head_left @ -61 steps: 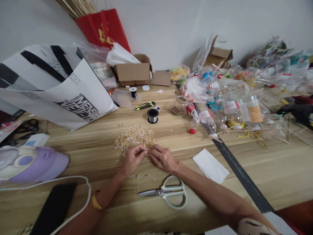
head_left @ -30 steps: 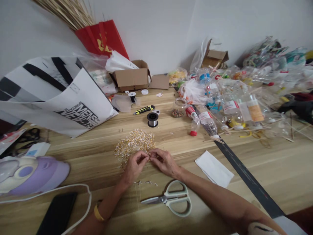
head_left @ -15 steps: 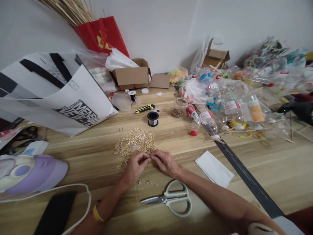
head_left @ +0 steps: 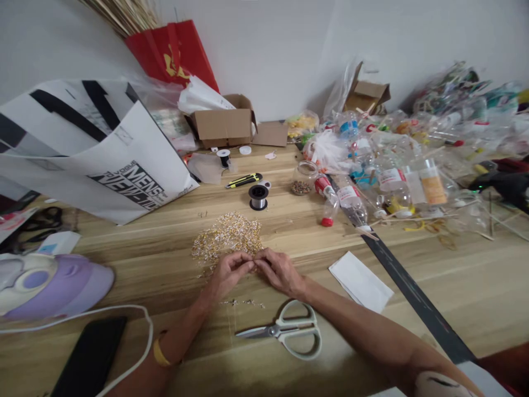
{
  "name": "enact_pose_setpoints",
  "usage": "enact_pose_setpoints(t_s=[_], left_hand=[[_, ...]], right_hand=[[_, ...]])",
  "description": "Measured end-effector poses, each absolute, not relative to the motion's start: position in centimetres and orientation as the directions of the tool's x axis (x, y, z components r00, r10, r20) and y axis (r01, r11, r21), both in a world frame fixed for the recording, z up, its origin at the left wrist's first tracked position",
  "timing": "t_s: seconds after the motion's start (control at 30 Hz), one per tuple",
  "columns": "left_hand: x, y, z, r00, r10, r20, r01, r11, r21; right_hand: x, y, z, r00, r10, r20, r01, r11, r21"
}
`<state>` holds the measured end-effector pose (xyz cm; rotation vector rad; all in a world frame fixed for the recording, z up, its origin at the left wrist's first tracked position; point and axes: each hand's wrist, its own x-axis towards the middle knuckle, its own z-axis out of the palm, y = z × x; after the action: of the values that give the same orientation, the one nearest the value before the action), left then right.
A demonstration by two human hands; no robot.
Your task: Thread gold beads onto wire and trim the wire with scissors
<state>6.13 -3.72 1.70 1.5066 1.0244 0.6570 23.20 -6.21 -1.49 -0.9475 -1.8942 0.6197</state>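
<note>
A heap of small gold and white beads (head_left: 227,238) lies on the wooden table (head_left: 289,231). My left hand (head_left: 226,274) and my right hand (head_left: 279,270) meet at the heap's near edge, fingertips pinched together on tiny pieces too small to name. A short beaded strand (head_left: 243,302) lies just below my left hand. Pale green scissors (head_left: 289,330) rest on the table under my right forearm.
A spool of wire (head_left: 258,197), a yellow-black utility knife (head_left: 243,180) and a bead jar (head_left: 303,178) sit beyond the heap. Plastic bottles (head_left: 351,201) clutter the right. A white bag (head_left: 103,149), a purple cap (head_left: 61,281) and a black phone (head_left: 88,358) lie left. White paper (head_left: 360,281) lies right.
Both hands stay pinched together at the near edge of the bead heap, with only small finger movements. The view shifts slightly up and down.
</note>
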Motion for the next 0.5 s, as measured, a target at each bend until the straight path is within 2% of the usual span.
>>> enact_pose_setpoints(t_s=[0.23, 0.5], left_hand=[[6.1, -3.76, 1.78, 0.471, 0.871, -0.139, 0.226, 0.033, 0.974], [6.19, -3.84, 1.4, 0.452, 0.884, -0.12, 0.195, 0.033, 0.98]], right_hand=[[23.23, -6.19, -1.36, -0.3, 0.817, 0.493, 0.361, 0.575, -0.734], [23.2, -6.31, -1.15, -0.325, 0.841, 0.432, 0.308, 0.526, -0.793]])
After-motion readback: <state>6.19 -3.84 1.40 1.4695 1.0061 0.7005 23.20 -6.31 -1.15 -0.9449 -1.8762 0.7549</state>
